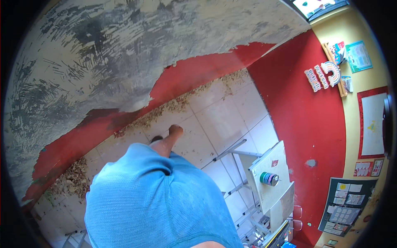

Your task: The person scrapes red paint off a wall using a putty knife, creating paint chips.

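Observation:
Neither of my hands shows in this view, so whatever they hold or touch is hidden. My body in a light blue garment point(161, 202) fills the lower middle. Beyond its edge a bare limb, apparently my foot point(175, 131), reaches over the tiled floor point(211, 115), with a small dark shape point(156, 139) beside it. To the left and ahead rises a wall with a scraped, patchy grey and white surface point(99, 49). A ragged band of red paint point(186, 74) remains along its base.
Crumbled debris point(74, 180) lies along the wall's foot. At right stands a white-topped folding table point(269, 161) with a round can point(269, 178) on it. Behind it is a red and cream wall point(302, 124) with a whiteboard point(373, 124) and a dark pinboard point(347, 204).

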Demonstrator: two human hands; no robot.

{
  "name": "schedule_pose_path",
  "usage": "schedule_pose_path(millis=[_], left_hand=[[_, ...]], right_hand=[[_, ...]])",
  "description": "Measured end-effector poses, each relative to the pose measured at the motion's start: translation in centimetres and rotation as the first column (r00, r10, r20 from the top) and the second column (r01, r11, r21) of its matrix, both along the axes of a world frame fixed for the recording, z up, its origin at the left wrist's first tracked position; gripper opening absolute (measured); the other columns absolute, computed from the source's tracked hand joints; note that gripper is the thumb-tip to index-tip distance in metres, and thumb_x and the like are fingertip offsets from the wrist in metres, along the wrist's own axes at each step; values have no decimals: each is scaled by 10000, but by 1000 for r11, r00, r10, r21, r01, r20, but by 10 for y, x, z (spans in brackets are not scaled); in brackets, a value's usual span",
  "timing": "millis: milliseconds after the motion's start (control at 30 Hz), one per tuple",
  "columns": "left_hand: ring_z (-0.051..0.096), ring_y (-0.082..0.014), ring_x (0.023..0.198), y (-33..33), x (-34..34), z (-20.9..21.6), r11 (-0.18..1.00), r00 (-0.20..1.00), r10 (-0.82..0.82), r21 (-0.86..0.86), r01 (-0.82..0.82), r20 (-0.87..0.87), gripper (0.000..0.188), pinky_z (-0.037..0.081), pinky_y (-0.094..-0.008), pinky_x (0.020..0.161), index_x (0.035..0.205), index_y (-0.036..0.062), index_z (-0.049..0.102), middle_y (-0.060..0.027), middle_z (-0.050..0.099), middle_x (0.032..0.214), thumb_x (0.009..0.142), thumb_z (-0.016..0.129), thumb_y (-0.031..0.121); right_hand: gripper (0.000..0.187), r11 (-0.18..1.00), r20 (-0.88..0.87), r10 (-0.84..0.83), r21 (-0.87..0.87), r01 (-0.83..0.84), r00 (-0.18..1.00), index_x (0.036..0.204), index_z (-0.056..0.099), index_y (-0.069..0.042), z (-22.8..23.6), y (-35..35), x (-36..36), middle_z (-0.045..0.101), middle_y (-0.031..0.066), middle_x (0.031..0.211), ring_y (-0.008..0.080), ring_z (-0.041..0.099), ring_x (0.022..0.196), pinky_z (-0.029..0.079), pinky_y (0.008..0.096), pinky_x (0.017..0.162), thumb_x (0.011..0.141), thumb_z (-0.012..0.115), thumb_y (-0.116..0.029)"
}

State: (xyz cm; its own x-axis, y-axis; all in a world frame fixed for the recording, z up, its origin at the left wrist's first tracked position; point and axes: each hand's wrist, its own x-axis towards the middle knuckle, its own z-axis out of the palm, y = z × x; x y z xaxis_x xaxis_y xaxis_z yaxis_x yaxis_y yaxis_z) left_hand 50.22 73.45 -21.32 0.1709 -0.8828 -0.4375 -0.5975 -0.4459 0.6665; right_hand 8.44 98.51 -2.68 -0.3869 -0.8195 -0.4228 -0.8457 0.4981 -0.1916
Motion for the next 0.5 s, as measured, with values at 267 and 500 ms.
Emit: schedule_pose_path(millis=[267, 500], left_hand=[[603, -372, 866, -85, 111, 34, 953, 965, 197, -198, -230, -174, 426, 483, -440, 741, 1160, 29, 513, -247, 550, 1117, 769, 484, 194], [610, -380, 873, -31, 167, 42, 951, 917, -281, -44, 305, 283, 392, 484, -442, 779, 1085, 0, 576, -228, 613, 1005, 767, 554, 228]], right_hand=[[202, 996, 67, -39, 88, 33, 997, 887, 573, -45, -28, 55, 33, 602, 192, 727, 343, 585, 667, 451, 470, 603, 827, 423, -165], [211, 994, 125, -77, 82, 67, 989, 897, 569, -53, -60, 84, 64, 608, 204, 756, 364, 584, 698, 448, 486, 627, 835, 396, -157]])
